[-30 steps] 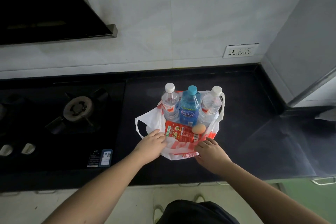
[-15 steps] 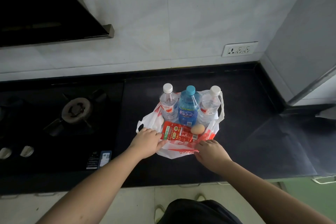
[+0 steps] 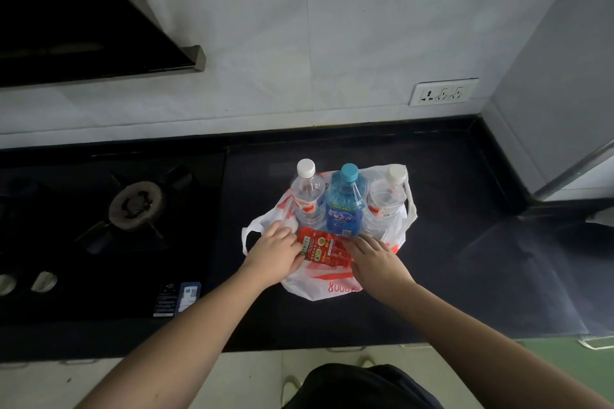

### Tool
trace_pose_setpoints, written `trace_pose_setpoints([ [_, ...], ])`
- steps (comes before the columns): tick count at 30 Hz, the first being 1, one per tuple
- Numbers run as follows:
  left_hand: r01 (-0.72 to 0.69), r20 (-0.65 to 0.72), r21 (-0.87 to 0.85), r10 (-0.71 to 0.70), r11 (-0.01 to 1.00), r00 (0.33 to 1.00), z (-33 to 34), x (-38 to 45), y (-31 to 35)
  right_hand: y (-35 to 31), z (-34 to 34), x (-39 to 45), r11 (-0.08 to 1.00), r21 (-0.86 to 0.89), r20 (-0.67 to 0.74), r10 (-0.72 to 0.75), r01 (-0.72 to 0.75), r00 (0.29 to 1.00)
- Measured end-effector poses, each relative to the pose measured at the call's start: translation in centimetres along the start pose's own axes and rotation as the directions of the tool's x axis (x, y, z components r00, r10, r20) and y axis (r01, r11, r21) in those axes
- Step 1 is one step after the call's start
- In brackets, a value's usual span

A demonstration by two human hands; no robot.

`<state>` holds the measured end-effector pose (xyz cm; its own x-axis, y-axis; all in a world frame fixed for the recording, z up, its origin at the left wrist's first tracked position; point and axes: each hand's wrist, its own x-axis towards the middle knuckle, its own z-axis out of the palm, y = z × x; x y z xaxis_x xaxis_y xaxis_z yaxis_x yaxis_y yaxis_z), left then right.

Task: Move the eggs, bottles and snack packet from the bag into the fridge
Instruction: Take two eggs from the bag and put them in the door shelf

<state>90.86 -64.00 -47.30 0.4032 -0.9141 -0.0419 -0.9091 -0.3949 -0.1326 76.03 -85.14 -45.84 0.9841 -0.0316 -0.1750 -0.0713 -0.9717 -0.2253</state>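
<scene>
White-and-red plastic carrier bag (image 3: 332, 285) on black desk (image 3: 465, 276): three upright bottles (image 3: 344, 206) at its back, red snack packet (image 3: 324, 247) in front, left hand (image 3: 277, 254) pinching packet's edge, right hand (image 3: 377, 257) curled beside it, contents untellable, likely lifting.

We reach both bare forearms forward, our left hand (image 3: 273, 256) and right hand (image 3: 377, 261) set palm-down close together, fingers loosely curled, no firm grip visible.

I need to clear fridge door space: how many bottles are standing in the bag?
3, upright in a row at the back of the bag: white-capped bottle on the left, blue bottle in the middle, second white-capped bottle on the right. None seems hidden.
</scene>
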Motion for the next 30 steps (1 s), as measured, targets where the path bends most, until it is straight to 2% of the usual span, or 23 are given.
trace_pose_setpoints([
  [4,0.072,0.009,0.083,-0.073,0.994,0.997,-1.1,-0.8,0.0,0.2,0.7,-0.3,0.997,-0.03,0.066,0.067,-0.065,0.996],
  [9,0.25,0.062,0.122,-0.258,0.961,0.964,-1.6,-0.8,-0.4,0.1,0.8,-0.2,0.984,0.009,0.067,0.177,-0.178,0.982],
  [12,0.325,0.107,0.115,-0.337,0.939,0.935,-1.8,-0.1,-0.5,0.0,0.8,0.1,0.982,0.038,0.057,0.18,-0.182,0.982],
  [19,0.418,0.126,-0.027,-0.411,0.908,0.903,-1.2,1.8,-0.8,0.2,0.7,0.7,0.983,0.045,0.073,0.174,-0.177,0.982],
  [25,0.486,0.205,-0.006,-0.475,0.874,0.856,-1.1,3.5,-1.5,0.3,0.6,1.4,0.982,-0.011,0.111,0.188,-0.188,0.976],
  [30,0.507,0.243,0.021,-0.497,0.861,0.833,-1.3,4.9,-2.4,0.2,0.4,2.0,0.979,0.016,0.103,0.202,-0.205,0.974],
])
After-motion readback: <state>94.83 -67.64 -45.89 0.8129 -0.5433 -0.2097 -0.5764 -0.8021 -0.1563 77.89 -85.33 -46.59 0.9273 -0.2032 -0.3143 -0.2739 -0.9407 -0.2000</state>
